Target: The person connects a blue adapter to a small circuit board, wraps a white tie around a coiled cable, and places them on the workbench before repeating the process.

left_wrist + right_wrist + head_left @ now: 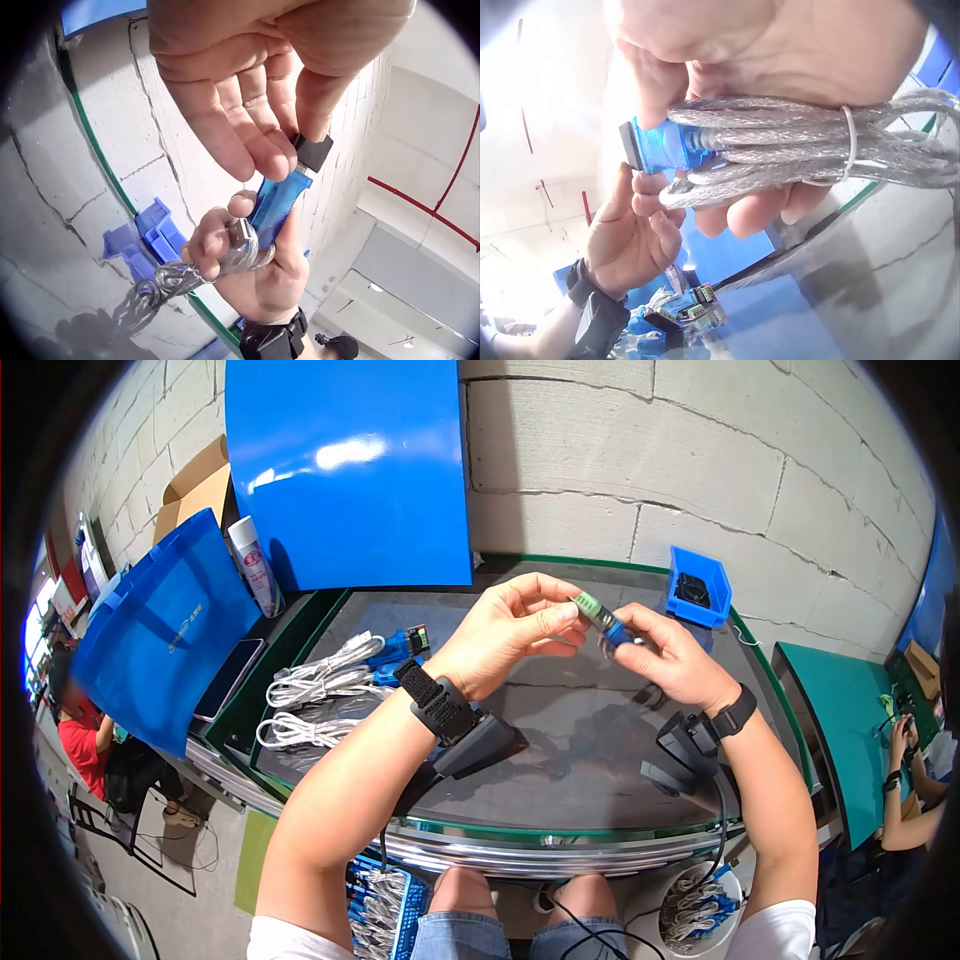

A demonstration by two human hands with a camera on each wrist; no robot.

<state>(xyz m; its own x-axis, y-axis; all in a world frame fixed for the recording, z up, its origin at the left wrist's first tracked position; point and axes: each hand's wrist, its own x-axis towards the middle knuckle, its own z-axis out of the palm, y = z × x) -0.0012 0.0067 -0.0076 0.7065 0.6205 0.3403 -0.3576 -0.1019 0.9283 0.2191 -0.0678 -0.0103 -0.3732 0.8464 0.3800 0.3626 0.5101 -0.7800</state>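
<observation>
Above the table [590, 760], my left hand [520, 625] pinches a small green-and-black terminal block [588, 605] between thumb and fingers. The block sits at the end of a translucent blue cable connector [279, 206], and a bit of metal shows where they meet in the left wrist view. My right hand [680, 660] grips the blue connector along with its coiled silvery cable [780, 142]. A white tie loops round the coil, which runs across the palm. Beside the right fingers, the cable's USB plug [240, 232] sticks out.
Bundled cables [325, 675] with blue connectors lie on the table's left. A blue bin [700, 585] holding a black item stands back right. Below the front edge are a blue basket [412, 910] and white bucket [735, 885] of cables. A spray can [255, 565] stands back left.
</observation>
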